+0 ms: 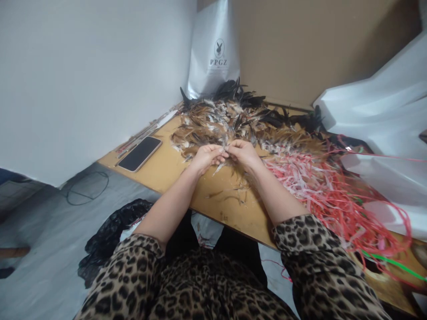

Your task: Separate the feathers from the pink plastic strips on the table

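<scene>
Over the near side of the feather pile [207, 120], my two hands meet fingertip to fingertip. My left hand [209, 156] is closed in a pinch on a small pale feather [225, 143]. On the same feather, my right hand [243, 153] pinches with thumb and forefinger. The feather is mostly covered by my fingers, so its full shape is hidden. The pile behind holds brown, black and whitish feathers. Loose thin feathers [230, 191] lie on the yellow table [213, 209] below my hands.
A phone [140, 154] lies at the table's left edge. Pink and red plastic strips [327, 191] heap on the right. Behind the feathers stands a white bag [213, 49]; another white bag [383, 111] is at right. A black plastic bag [110, 235] sits on the floor.
</scene>
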A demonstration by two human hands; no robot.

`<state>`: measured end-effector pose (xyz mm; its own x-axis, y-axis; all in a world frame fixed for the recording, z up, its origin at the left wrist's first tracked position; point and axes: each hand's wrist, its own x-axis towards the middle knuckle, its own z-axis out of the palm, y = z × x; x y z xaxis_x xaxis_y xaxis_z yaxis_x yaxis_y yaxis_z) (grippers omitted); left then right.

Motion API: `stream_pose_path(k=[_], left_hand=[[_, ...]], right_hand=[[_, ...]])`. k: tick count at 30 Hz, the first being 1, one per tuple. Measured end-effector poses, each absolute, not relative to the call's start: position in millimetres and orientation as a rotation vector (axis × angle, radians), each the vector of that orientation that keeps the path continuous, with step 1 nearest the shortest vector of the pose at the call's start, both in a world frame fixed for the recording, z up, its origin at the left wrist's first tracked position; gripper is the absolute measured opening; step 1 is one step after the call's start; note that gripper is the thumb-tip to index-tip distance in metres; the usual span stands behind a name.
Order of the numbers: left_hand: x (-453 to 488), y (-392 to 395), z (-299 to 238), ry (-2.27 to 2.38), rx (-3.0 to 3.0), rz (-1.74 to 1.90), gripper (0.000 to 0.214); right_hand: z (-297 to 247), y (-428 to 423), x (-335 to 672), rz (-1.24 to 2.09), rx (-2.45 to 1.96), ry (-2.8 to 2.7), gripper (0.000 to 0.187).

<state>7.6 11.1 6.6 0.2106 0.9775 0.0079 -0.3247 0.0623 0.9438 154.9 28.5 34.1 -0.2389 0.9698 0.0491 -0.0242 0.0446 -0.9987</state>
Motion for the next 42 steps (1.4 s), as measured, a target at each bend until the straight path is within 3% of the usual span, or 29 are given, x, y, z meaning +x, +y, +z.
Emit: stream_pose_path(k=[4,12,23,34,42], left_hand=[[6.2,9.8,7.2,0.764,1.022,1.114,0.025],[4.1,3.8,13.5,0.598,0.909,0.967,0.019],[7.4,4.3,16.3,0.790,0.974,1.065,0.027],[11.5,4.4,13.8,0.965,1.165,1.084,0.021],[3.4,13.6,11.9,0.936,0.772,1.248,0.016]], right_hand=[[35.4,28.5,155.7,1.421,-1.006,-1.383,0.025],[41.2,25.8,160.3,1.857,-0.799,-1.272,0.030],[40.7,36.0,166.3,1.668,-0.885,-1.177,0.028],[42.2,33.9,161.3,1.584,-0.916,-1.114,0.031],[51.2,41.3,175.5,1.442,-0.829,-1.003,0.034]])
